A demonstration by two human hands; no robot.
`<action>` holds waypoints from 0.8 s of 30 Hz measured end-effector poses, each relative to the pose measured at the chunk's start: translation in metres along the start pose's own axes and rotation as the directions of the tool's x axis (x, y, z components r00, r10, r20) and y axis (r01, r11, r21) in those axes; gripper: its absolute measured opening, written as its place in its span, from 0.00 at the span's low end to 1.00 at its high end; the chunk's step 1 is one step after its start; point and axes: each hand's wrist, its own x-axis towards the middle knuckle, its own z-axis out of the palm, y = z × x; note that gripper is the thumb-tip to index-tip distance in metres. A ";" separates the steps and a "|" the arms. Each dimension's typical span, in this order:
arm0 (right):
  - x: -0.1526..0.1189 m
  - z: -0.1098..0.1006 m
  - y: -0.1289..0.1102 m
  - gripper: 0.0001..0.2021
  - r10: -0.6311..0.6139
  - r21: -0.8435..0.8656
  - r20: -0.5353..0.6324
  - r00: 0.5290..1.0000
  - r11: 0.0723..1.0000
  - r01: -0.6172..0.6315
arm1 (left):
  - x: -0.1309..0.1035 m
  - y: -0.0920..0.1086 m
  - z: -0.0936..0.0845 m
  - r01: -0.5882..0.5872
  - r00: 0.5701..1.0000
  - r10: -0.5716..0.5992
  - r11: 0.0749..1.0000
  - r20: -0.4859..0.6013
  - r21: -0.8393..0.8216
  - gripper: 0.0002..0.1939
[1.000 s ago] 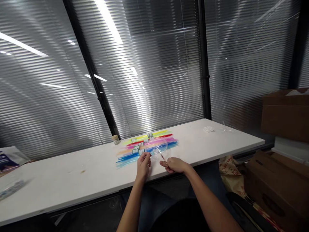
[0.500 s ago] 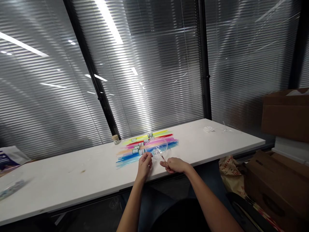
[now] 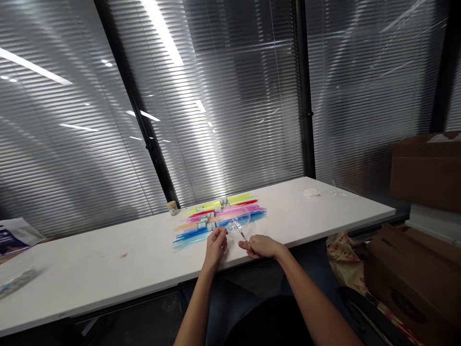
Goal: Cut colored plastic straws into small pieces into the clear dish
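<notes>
My left hand (image 3: 216, 244) is closed, fingertips pinched together at the near left edge of a clear round plastic-looking thing (image 3: 249, 216). See-through material hides its exact shape. My right hand (image 3: 262, 246) is closed around a slim tool (image 3: 243, 235) with a pale tip and a reddish-brown handle. The tool's tip points away from me and overlaps the clear round thing; whether they touch, I cannot tell. Just beyond both hands lie bundles of coloured strands (image 3: 190, 236) in blue, pink, red, orange and yellow. Several small labelled green-and-white packs (image 3: 202, 223) sit on the strands.
The white table (image 3: 144, 259) runs the full width before a wall of blinds (image 3: 245, 120). A small jar (image 3: 173, 208) stands at the back, a crumpled white piece (image 3: 311, 192) rests right, and a clear bag (image 3: 18, 283) lies left. Cardboard boxes (image 3: 399, 269) are stacked at the right.
</notes>
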 end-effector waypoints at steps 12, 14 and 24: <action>0.002 0.001 0.003 0.35 0.006 0.002 0.002 1.000 1.000 -0.006 | 0.000 0.000 0.001 0.002 1.000 -0.002 1.000 0.000 0.017 0.22; 0.001 0.000 0.002 0.35 0.011 0.007 0.005 1.000 1.000 -0.011 | 0.000 0.001 0.001 0.002 1.000 -0.002 1.000 0.000 0.021 0.22; -0.001 -0.004 -0.005 0.32 -0.028 0.047 0.047 0.999 0.999 0.026 | 0.000 -0.001 -0.001 -0.001 1.000 0.001 1.000 0.007 0.030 0.23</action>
